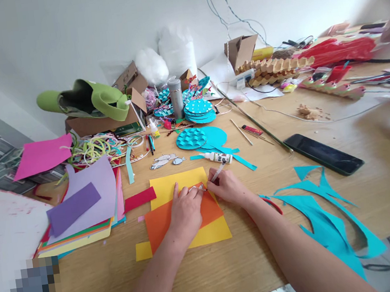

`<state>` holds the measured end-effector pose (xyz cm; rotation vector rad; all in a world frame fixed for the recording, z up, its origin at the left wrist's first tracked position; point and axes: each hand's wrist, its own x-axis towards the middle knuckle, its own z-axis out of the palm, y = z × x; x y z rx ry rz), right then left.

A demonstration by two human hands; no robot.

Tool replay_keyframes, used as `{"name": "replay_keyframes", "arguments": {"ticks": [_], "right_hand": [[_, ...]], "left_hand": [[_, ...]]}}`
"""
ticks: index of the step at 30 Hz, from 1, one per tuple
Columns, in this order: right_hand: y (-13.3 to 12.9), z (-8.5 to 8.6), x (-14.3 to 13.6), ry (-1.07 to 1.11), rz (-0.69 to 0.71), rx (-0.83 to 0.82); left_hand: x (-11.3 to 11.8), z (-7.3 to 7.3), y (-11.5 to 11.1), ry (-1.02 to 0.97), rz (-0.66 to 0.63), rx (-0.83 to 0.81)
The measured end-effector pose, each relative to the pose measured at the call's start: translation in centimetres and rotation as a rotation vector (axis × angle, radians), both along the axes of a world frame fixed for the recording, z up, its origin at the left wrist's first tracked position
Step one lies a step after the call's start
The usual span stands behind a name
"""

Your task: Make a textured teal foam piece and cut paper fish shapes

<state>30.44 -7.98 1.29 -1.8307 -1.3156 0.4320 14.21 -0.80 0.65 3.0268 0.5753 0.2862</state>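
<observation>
My left hand point(185, 212) lies flat on an orange sheet point(158, 222), fingers stretched out, its fingertips pressing a small white cutout point(196, 188) mostly hidden beneath them. My right hand point(227, 187) is closed round a pen point(218, 172), whose tip points down at the orange sheet's edge beside the cutout. Under the orange sheet is a yellow sheet point(176, 179). Several fish cutouts point(164, 160) lie just beyond, near a white glue bottle point(220, 157). Red-handled scissors point(273, 205) are partly hidden behind my right forearm.
Stacked coloured sheets point(80, 204) lie left, with a red strip point(140, 199) between. Turquoise scraps point(315, 211) and a black phone point(323, 153) are at right. Turquoise discs point(199, 112), a grey flask point(176, 98), a green foam piece point(110, 99) and egg cartons point(271, 69) stand behind.
</observation>
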Motion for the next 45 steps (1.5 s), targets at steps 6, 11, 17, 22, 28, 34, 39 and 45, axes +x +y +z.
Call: {"name": "replay_keyframes", "arguments": {"ticks": [6,11,17,22,28,34,39,45], "right_hand": [[0.03,-0.08,0.08,-0.007,-0.004,0.012],[0.01,-0.09,0.04,-0.013,-0.022,-0.003],[0.02,-0.21,0.08,-0.016,-0.029,-0.018],[0.03,-0.22,0.09,-0.004,-0.029,-0.017],[0.04,-0.3,0.09,0.012,-0.023,-0.013],[-0.01,-0.26,0.17,0.029,-0.041,0.017],[-0.02,-0.26,0.16,0.042,-0.037,0.022],[0.0,-0.04,-0.03,0.021,-0.046,0.006]], "left_hand": [[0.0,0.02,0.02,-0.006,-0.002,-0.006],[0.07,-0.02,0.06,-0.009,-0.007,-0.011],[0.07,0.07,0.04,-0.004,-0.004,-0.011],[0.05,0.12,0.0,-0.006,-0.006,-0.017],[0.07,0.04,-0.01,0.002,-0.001,-0.002],[0.02,0.02,-0.01,0.002,-0.004,-0.013],[0.02,0.02,0.04,-0.006,-0.004,0.0],[0.03,0.15,-0.05,0.009,-0.002,-0.001]]}}
